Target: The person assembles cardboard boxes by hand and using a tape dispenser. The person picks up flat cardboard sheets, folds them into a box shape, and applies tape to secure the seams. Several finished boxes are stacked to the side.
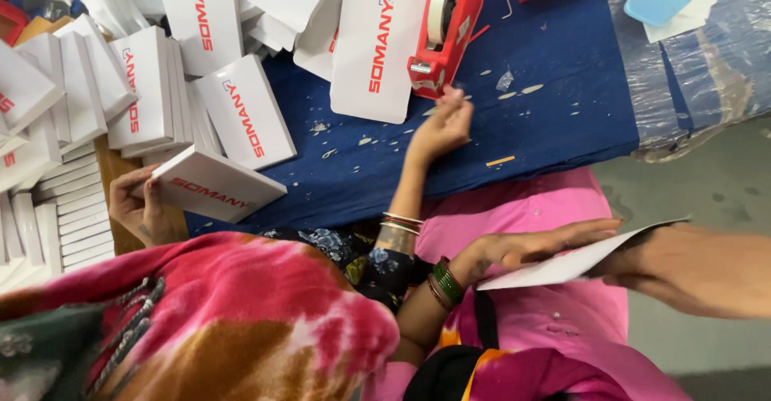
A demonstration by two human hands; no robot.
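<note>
The head view looks down over a red and pink patterned cloth that hides both upper arms. The left hand [138, 206] is clamped on the near end of a white box [215, 185], its fingers mostly hidden under the box, which is tilted over the edge of the blue table cover [554, 87]. The right hand [443, 124] reaches to the front of the red tape dispenser [446, 25], fingertips pinched together. Whether tape lies between them is too small to tell. More white boxes [144, 87] are stacked at the left, many cut off by the frame.

Lower right, another hand with green bangles [534, 247] and a forearm [699, 268] entering from the right edge hold a white card [562, 268]. Whose they are is unclear.
</note>
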